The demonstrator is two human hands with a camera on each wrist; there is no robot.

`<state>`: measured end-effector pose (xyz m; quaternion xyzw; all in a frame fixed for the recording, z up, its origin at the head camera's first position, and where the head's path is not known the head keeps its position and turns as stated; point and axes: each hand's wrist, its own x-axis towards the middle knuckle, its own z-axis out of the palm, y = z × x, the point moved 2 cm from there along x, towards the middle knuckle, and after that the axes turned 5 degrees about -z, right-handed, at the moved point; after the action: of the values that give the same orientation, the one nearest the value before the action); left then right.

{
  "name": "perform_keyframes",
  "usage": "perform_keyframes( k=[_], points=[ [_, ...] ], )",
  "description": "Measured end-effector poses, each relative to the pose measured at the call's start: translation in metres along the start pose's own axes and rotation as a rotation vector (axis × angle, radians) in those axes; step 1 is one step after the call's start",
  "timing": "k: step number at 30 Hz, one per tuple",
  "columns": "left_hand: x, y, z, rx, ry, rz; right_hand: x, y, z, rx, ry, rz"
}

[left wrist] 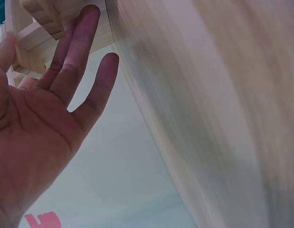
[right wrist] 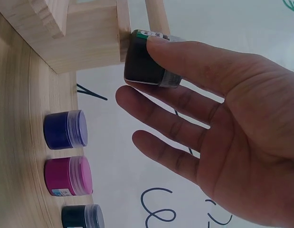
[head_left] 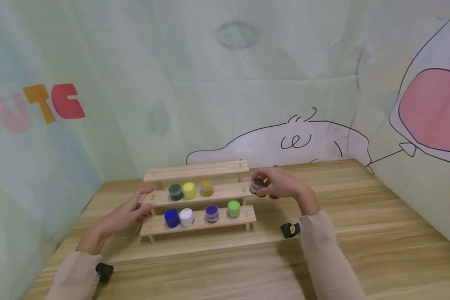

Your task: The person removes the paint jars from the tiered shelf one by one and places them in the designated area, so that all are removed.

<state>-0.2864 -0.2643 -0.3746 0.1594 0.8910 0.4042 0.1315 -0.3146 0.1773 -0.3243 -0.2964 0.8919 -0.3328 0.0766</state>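
Observation:
My right hand [head_left: 283, 183] pinches a small black paint jar [right wrist: 143, 61] between thumb and fingers, at the right end of the middle shelf of a three-tier wooden rack [head_left: 195, 171]. Its other fingers stay extended. At the rack's left end, my left hand [head_left: 120, 214] rests with fingers and thumb about the middle shelf's end, its fingers fairly straight in the left wrist view. Dark green [head_left: 175, 192], yellow [head_left: 189, 191] and amber [head_left: 207, 188] jars sit on the middle shelf. The lowest holds blue [head_left: 172, 218], white [head_left: 186, 217], purple [head_left: 211, 213] and light green [head_left: 233, 209] jars.
Beyond the right hand, a blue jar [right wrist: 65, 129], a magenta jar [right wrist: 67, 175] and a dark jar [right wrist: 82, 216] stand on the wooden table [head_left: 378, 233]; my hand mostly hides them in the head view. A printed curtain [head_left: 172, 83] hangs behind the table.

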Motion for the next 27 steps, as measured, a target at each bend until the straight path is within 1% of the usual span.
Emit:
perform_keyframes(
  k=[7, 9, 14, 20, 27],
  points=[
    [0.001, 0.0, -0.001, 0.009, 0.001, 0.005, -0.003, 0.005, -0.003, -0.037, 0.006, 0.021],
    [0.001, 0.0, -0.001, 0.012, 0.0, 0.008, -0.003, 0.008, -0.002, -0.026, 0.003, 0.033],
    [0.001, -0.001, 0.0, 0.014, 0.002, 0.004, -0.002, 0.015, 0.001, 0.008, -0.028, 0.071],
    [0.001, -0.001, 0.001, 0.013, 0.012, -0.014, 0.002, 0.024, 0.008, -0.033, -0.057, 0.077],
    [0.001, 0.0, 0.0, -0.001, 0.001, -0.005, 0.005, 0.031, 0.016, -0.068, -0.105, 0.073]
  ],
)
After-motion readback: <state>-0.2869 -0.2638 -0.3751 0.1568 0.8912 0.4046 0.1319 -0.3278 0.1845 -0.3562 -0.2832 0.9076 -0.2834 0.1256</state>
